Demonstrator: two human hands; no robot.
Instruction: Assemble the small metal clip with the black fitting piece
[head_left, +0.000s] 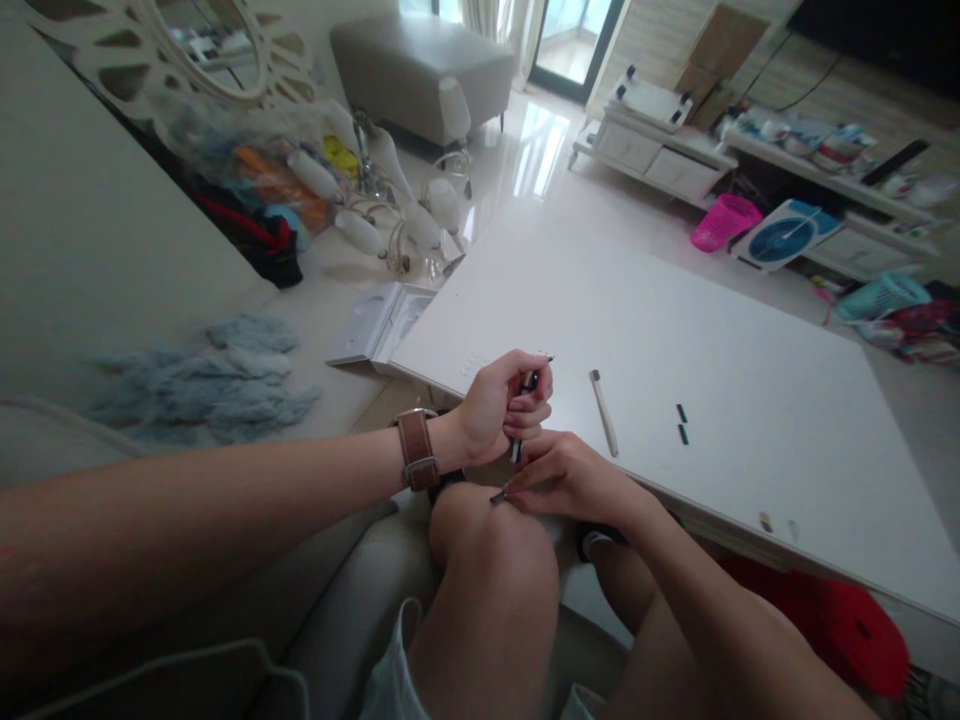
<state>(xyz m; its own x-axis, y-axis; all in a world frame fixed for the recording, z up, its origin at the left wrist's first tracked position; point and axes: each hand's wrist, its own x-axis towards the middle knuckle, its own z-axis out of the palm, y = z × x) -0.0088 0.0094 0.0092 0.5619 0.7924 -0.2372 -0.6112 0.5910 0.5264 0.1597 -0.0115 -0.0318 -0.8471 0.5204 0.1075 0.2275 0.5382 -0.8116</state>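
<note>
Left hand (501, 400), brown leather strap at wrist, clenched around thin black pen-like tool (525, 392) just above near edge of white rectangular tabletop (750, 400); right hand (566, 478) below, fingertips pinching small dark pointed piece (498, 496) over knee; slim white stick (604, 412) lying nearby on tabletop

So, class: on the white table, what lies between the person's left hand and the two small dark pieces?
In the head view, one pale slim stick lies between the left hand and the dark pieces; otherwise bare table.

glossy pale floor (540, 160) | grey ottoman (420, 65) | white table (712, 380) | daylit glass door (574, 40)
</note>
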